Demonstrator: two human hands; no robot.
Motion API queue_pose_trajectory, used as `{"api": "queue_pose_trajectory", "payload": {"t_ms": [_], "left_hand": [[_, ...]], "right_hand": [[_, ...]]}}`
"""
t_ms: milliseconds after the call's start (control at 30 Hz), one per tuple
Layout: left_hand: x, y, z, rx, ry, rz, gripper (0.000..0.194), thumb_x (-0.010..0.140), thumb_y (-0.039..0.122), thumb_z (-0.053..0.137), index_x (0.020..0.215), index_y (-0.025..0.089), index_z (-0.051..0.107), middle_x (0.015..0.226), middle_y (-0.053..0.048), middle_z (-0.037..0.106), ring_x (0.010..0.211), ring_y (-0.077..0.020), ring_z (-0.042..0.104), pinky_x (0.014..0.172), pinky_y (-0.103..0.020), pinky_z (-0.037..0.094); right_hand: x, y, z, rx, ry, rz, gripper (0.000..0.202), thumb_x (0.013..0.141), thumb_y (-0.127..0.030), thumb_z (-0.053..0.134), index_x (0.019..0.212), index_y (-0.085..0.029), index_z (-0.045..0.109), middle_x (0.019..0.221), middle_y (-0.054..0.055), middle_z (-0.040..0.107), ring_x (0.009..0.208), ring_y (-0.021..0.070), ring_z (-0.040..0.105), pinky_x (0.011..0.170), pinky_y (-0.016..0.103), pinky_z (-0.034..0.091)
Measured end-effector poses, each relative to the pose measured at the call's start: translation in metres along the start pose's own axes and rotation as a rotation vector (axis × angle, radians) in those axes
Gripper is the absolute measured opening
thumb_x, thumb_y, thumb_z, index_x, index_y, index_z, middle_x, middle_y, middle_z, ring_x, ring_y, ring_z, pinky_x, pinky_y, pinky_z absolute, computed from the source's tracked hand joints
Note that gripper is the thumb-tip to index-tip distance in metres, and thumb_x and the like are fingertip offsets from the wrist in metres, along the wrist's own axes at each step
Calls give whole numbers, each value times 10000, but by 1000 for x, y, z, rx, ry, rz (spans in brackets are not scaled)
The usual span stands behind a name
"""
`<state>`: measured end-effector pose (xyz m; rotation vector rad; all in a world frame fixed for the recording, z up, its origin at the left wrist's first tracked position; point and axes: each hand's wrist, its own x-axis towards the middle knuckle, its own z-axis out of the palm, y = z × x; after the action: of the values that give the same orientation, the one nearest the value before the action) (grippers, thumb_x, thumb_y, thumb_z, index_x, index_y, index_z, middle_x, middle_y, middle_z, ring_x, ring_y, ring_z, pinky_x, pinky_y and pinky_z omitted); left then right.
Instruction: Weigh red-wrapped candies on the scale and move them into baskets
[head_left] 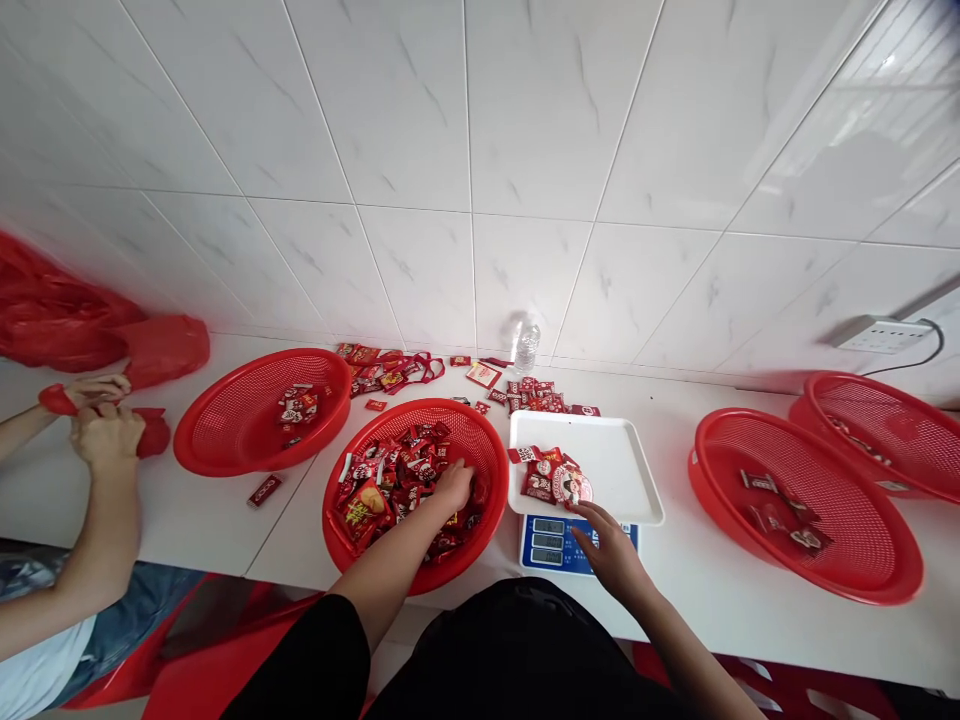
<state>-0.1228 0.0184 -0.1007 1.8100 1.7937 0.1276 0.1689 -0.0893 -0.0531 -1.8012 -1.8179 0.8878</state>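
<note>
My left hand (454, 487) reaches into a red plastic basket (491, 450) heaped with small red snack packets (405, 465). Its fingertips are down among the packets, so their grip is hidden. My right hand (611, 550) is at the front rim of the white tray (619, 465) on a blue weighing scale (581, 545). Thumb and fingers are apart, with the fingertips close to a small pile of red packets (540, 480) on the tray. A round packet with a cartoon picture (574, 485) lies on that pile. Whether the fingertips touch it I cannot tell.
Another red basket (195, 430) stands left, two more (705, 430) right. Loose packets (532, 395) and a clear bottle (527, 345) lie along the wall. A co-worker's hands (109, 430) handle a red bag at far left. A power strip (881, 335) is at the right wall.
</note>
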Motion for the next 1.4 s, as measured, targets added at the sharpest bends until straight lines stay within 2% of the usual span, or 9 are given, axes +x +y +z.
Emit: {"api": "queue_pose_trajectory", "payload": {"t_ms": [167, 267, 400, 500, 633, 800, 933, 1133, 1400], "left_hand": [[0, 3, -4, 8, 88, 8, 150, 728, 76, 473, 775, 179, 571, 966, -55, 556, 795, -156, 549, 757, -267, 414], [-1, 16, -15, -41, 221, 29, 151, 730, 69, 466, 772, 183, 555, 946, -50, 536, 817, -154, 541, 780, -272, 425], [-10, 52, -31, -279, 375, 267, 122, 735, 94, 478, 717, 197, 541, 864, -27, 561, 871, -157, 542, 825, -278, 434], [-21, 80, -29, -350, 274, 439, 108, 746, 112, 491, 722, 194, 556, 861, -21, 567, 847, -148, 548, 808, -270, 446], [-27, 97, -13, -276, 129, 504, 120, 766, 112, 481, 752, 189, 572, 902, -29, 547, 798, -137, 546, 757, -256, 456], [-25, 95, -4, -47, 170, 552, 171, 837, 176, 446, 911, 220, 595, 1012, -45, 543, 967, -187, 515, 885, -329, 415], [-22, 93, -6, 108, 256, 491, 318, 829, 279, 512, 1144, 236, 528, 1238, -82, 496, 1216, -271, 370, 1055, -473, 237], [-23, 87, -2, 214, 189, 434, 381, 849, 430, 475, 1178, 245, 522, 1259, -96, 539, 1318, -312, 255, 1079, -579, -4], [-39, 90, 8, 265, 155, 471, 383, 853, 419, 475, 1199, 256, 501, 1209, -64, 579, 1313, -300, 282, 1076, -609, 15]], "right_hand": [[-4, -1, -1, 14, -18, -2, 378, 833, -355, 435, 1177, -273, 567, 1270, 50, 545, 1160, 239, 514, 931, 401, 452], [-6, -3, -4, 23, -8, -2, 378, 838, -365, 427, 1174, -269, 569, 1269, 52, 546, 1159, 234, 516, 927, 383, 456], [-7, -5, -5, 34, -6, 10, 375, 836, -372, 428, 1168, -276, 574, 1252, 49, 560, 1142, 236, 532, 897, 374, 477], [-6, -7, -5, 42, -1, -20, 361, 835, -354, 436, 1154, -276, 585, 1239, 49, 572, 1135, 237, 539, 900, 377, 475], [-6, -8, -4, 43, 1, -27, 355, 837, -351, 435, 1154, -281, 581, 1244, 48, 567, 1139, 240, 535, 893, 381, 478], [-9, -4, -5, 56, 7, -17, 372, 845, -366, 422, 1166, -255, 573, 1253, 60, 556, 1149, 229, 526, 918, 360, 463], [-11, 0, -4, 54, -4, 4, 378, 844, -367, 416, 1173, -255, 567, 1257, 67, 549, 1139, 243, 533, 908, 386, 465], [-11, 2, -2, 57, 6, -5, 368, 838, -365, 427, 1159, -259, 575, 1253, 62, 553, 1129, 237, 537, 892, 372, 469], [-10, 2, -2, 26, 0, -12, 386, 847, -379, 415, 1170, -235, 570, 1247, 71, 557, 1123, 226, 542, 895, 358, 472]]}}
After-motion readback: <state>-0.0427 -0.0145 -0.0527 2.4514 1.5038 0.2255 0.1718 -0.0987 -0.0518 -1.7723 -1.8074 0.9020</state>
